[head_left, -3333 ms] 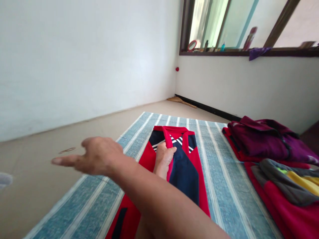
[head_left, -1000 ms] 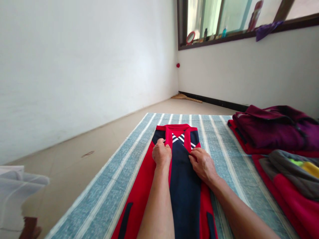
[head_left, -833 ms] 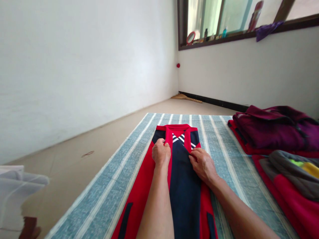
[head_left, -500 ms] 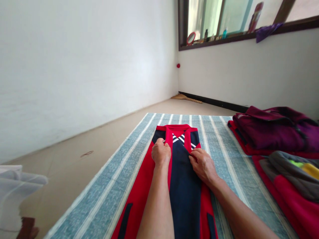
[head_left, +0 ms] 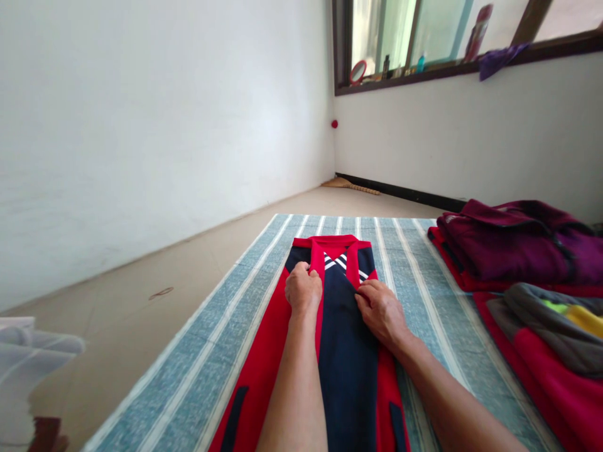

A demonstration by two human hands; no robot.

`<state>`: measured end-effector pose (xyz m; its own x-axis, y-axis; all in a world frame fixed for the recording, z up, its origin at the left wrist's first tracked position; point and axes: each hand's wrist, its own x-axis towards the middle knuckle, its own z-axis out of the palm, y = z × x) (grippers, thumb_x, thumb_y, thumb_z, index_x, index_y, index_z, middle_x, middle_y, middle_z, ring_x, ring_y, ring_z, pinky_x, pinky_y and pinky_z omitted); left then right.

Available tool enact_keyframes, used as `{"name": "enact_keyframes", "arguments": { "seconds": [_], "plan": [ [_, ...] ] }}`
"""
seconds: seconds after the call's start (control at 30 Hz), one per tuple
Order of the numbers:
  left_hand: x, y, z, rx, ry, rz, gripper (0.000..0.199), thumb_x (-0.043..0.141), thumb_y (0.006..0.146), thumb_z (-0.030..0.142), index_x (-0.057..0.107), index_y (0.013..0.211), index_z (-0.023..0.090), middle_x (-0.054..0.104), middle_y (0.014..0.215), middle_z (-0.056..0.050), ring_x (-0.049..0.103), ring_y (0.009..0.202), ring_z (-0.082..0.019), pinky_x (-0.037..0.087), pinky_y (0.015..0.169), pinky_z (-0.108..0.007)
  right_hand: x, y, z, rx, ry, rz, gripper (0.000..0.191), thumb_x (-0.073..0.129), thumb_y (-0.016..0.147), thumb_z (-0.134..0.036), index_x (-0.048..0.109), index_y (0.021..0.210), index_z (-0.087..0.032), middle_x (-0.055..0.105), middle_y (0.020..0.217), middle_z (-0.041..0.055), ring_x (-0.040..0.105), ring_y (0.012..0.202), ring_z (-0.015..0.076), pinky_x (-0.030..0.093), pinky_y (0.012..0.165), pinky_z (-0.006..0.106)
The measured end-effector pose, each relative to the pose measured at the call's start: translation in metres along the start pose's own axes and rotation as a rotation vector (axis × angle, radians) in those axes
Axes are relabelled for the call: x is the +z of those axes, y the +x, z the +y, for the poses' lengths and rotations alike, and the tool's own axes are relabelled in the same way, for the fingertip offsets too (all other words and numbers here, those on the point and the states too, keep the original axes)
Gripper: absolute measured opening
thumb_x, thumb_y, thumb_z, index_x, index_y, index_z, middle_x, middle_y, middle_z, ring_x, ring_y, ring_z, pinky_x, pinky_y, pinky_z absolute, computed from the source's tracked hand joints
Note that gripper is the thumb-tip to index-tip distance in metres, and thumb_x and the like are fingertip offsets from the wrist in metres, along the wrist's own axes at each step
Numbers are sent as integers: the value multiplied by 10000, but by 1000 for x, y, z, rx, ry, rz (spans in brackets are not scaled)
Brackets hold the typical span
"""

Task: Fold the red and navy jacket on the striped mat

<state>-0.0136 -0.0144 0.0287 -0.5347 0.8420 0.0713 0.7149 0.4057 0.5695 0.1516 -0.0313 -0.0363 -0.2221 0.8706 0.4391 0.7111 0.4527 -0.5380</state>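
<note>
The red-and-navy collared garment (head_left: 348, 376) lies flat and lengthwise on a blue-and-white striped mat (head_left: 141, 408), its red collar (head_left: 332, 240) at the far end and its lower end running out of view at the bottom of the frame. A navy centre panel sits between red side panels, with white-and-navy striped trim (head_left: 342, 260) showing at the neck. The left hand (head_left: 303, 292) is clamped on the red strip just below the collar, its fingers curled into the cloth. The right hand (head_left: 381, 314) lies across the navy panel, its fingertips (head_left: 365, 290) pinching the red edge on the opposite side. The hands stand apart, one on each side of the neck opening. A wide band of striped mat separates the garment from the mat's left edge, and a narrower band separates it from the folded stacks on the right. These are a maroon folded garment (head_left: 513, 245) and, nearer, a red folded garment with grey and yellow parts (head_left: 541, 351). Beyond the mat's left edge lies a beige floor (head_left: 141, 263), with pale translucent plastic (head_left: 28, 370) at the lower left of the view. A broom (head_left: 348, 186) lies at the far wall's foot
</note>
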Motion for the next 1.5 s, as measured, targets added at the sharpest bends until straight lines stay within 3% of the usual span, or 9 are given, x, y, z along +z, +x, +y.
{"name": "enact_keyframes", "arguments": {
  "seconds": [0.77, 1.13, 1.5],
  "plan": [
    [3, 2, 0, 64, -9, 35, 295, 522, 835, 212, 650, 1100, 188, 704, 1058, -98, 648, 987, -227, 468, 813, -284, 0, 1, 0, -12, -18, 17, 156, 511, 851, -173, 654, 790, -186, 641, 882, 60, 573, 879, 191, 440, 808, 304],
    [6, 2, 2, 101, 103, -8, 321, 542, 820, 216, 636, 1123, 170, 678, 1109, -142, 622, 1053, -276, 465, 855, -328, -5, 2, 2, -8, -29, 17, 164, 506, 848, -190, 656, 782, -187, 640, 870, 65, 567, 863, 194, 444, 797, 316],
    [11, -2, 4, 67, -1, 164, 398, 536, 782, 119, 586, 1176, 141, 683, 1096, -92, 612, 1047, -228, 463, 901, -324, -10, 2, 0, -3, -38, -2, 161, 512, 851, -189, 659, 787, -174, 643, 895, 70, 564, 886, 194, 434, 834, 310]
  ]
}}
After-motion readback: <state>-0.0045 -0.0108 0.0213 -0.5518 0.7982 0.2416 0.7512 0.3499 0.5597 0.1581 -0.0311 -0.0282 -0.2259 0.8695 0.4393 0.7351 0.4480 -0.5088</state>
